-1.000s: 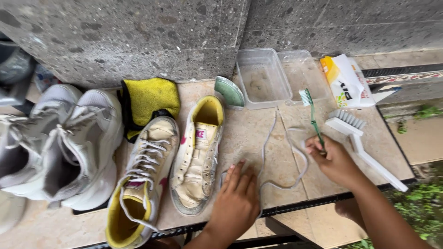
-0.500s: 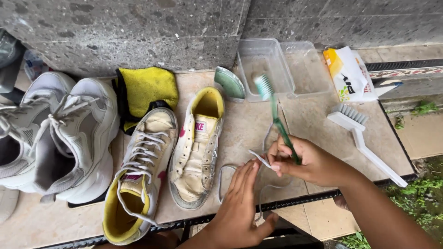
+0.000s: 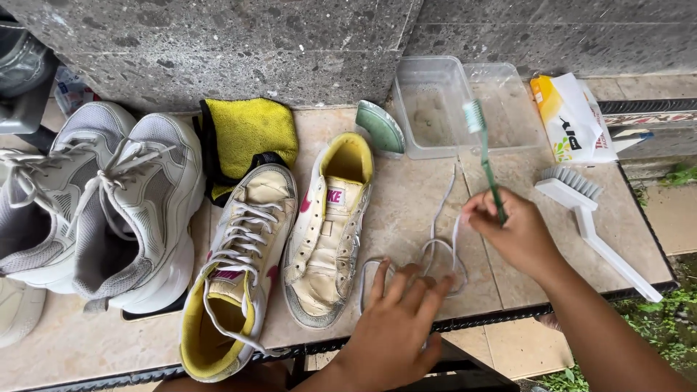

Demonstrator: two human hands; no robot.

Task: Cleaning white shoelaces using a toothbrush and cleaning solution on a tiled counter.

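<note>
Shoelace (image 3: pixel 443 247), white and pulled out of its shoe, lies in loose loops on the tiled ledge (image 3: pixel 406 196) just right of the unlaced cream sneaker with the yellow lining (image 3: pixel 327 232). It looks light, limp and flat, likely to slide and twist when rubbed, so it probably handles best pinned flat at one stretch or pinched near an end. Right of that sneaker, the left hand (image 3: pixel 396 327) rests palm down with fingers spread, fingertips pressing on the lower loops and closed round nothing. Farther right of the sneaker, the right hand (image 3: pixel 512 232) is curled shut, gripping a green toothbrush (image 3: pixel 483 156) by its handle, bristles pointing up and away, while thumb and forefinger also pinch a raised strand of the lace. Behind the sneaker's right side sits a clear plastic tub (image 3: pixel 432 109); a white scrub brush (image 3: pixel 588 218) lies well to its right.
</note>
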